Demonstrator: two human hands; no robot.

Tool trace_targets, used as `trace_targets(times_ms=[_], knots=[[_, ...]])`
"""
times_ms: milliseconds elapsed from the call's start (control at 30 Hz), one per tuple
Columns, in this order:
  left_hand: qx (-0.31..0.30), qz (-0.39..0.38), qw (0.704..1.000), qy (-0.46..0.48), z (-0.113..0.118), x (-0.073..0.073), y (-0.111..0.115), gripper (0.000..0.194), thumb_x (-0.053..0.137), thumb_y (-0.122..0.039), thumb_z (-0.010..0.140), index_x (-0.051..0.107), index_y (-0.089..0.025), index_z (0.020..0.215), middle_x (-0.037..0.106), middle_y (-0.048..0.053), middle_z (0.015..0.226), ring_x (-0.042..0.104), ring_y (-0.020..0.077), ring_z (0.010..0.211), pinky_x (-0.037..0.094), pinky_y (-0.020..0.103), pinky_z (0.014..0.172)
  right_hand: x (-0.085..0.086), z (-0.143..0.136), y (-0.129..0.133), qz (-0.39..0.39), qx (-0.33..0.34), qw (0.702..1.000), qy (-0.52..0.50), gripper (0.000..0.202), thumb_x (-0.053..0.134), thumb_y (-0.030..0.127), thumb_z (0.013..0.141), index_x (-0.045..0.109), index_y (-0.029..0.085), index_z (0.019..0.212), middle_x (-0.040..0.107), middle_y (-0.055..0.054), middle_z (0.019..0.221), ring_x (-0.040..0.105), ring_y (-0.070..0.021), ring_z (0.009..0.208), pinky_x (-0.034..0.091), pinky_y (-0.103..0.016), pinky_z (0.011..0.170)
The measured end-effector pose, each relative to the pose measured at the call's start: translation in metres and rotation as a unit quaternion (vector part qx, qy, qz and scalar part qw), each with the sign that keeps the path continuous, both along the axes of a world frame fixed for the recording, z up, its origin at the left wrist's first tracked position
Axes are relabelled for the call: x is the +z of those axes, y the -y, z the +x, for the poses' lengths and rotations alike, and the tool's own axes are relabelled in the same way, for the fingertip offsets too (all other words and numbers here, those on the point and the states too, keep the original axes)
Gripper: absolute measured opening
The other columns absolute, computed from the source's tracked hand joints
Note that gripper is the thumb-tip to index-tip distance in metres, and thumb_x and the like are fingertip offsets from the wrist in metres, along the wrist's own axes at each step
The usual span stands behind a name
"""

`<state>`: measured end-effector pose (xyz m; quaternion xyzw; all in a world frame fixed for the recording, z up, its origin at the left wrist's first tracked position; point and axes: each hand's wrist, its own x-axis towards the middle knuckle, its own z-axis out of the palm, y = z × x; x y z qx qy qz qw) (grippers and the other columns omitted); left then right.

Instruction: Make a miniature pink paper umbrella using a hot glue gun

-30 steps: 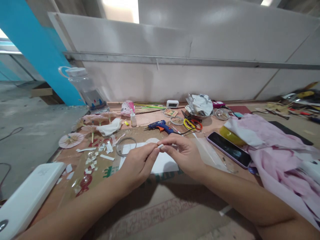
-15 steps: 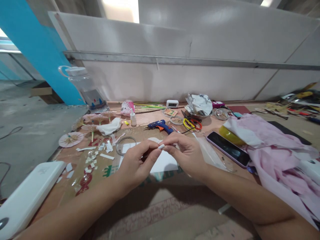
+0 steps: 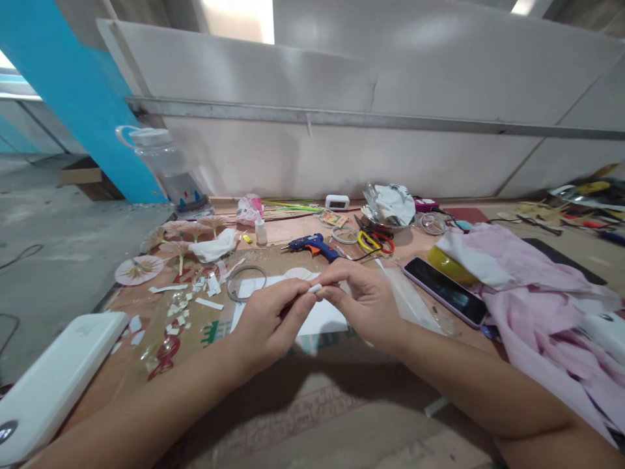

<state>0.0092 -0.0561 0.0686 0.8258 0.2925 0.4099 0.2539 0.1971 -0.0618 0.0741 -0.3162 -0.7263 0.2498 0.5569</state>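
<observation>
Between the fingertips of both hands is a small white roll, perhaps of paper [image 3: 315,288]. My left hand [image 3: 273,316] pinches its left end with thumb and forefinger. On the other end, my right hand [image 3: 364,299] has its thumb and forefinger closed. Below the hands lies a white sheet of paper [image 3: 322,319] on printed cardboard [image 3: 195,352]. A grey ring [image 3: 247,284], maybe a tape or wire coil, lies left of the fingers. Just beyond the hands rests a blue glue gun [image 3: 312,245].
White paper scraps [image 3: 180,312] and round pinkish fan-like pieces [image 3: 139,270] lie at left, near a white power bank [image 3: 58,378]. Scissors [image 3: 374,242] and a small bottle [image 3: 260,231] stand farther back. At right are a phone [image 3: 444,291] and pink cloth [image 3: 527,312].
Both hands stay nearly in place, still pinching the white roll, which looks slightly turned between the fingertips. The rest of the table is the same.
</observation>
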Motion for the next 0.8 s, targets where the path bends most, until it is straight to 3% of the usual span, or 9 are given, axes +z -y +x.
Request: trace_targets(times_ms=[267,433,667,800], knots=[[-0.022,-0.058,0.998,-0.02,-0.001,0.005,-0.003,0.039,0.038,-0.031,0.105,0.066,-0.017,0.082,0.057,-0.002,0.065,0.048,0.011,0.057,0.042,0.023,0.06,-0.002,0.0,0.0,-0.028,0.015,0.999,-0.004,0.011,0.07,0.031,0.094,0.077,0.023,0.093,0.072,-0.001,0.074,0.066,-0.0155,0.07,0.054,-0.033,0.071],[0.014,-0.091,0.995,0.037,0.001,-0.001,-0.006,0.028,0.049,-0.038,0.102,0.066,-0.018,0.092,0.06,-0.002,0.07,0.047,0.0102,0.057,0.039,0.022,0.054,-0.001,0.001,-0.001,-0.029,-0.015,0.999,-0.009,0.009,0.076,0.032,0.088,0.076,0.024,0.085,0.075,-0.002,0.08,0.067,-0.0155,0.073,0.055,-0.032,0.074],[0.026,-0.004,0.998,0.064,0.001,-0.006,-0.005,0.015,0.059,-0.029,0.097,0.066,-0.018,0.089,0.064,-0.003,0.07,0.051,0.0083,0.057,0.039,0.019,0.054,0.002,-0.001,0.001,-0.026,-0.022,0.999,-0.014,0.017,0.076,0.038,0.088,0.076,0.023,0.08,0.075,-0.002,0.077,0.066,-0.0157,0.07,0.054,-0.032,0.071],[0.029,-0.005,0.999,0.044,0.001,-0.002,-0.003,0.018,0.055,-0.03,0.098,0.067,-0.018,0.089,0.062,-0.003,0.067,0.05,0.0087,0.056,0.038,0.02,0.053,0.001,0.001,0.0,-0.008,-0.002,1.0,-0.018,0.011,0.076,0.033,0.09,0.078,0.024,0.084,0.076,-0.002,0.08,0.067,-0.0153,0.072,0.054,-0.031,0.072]])
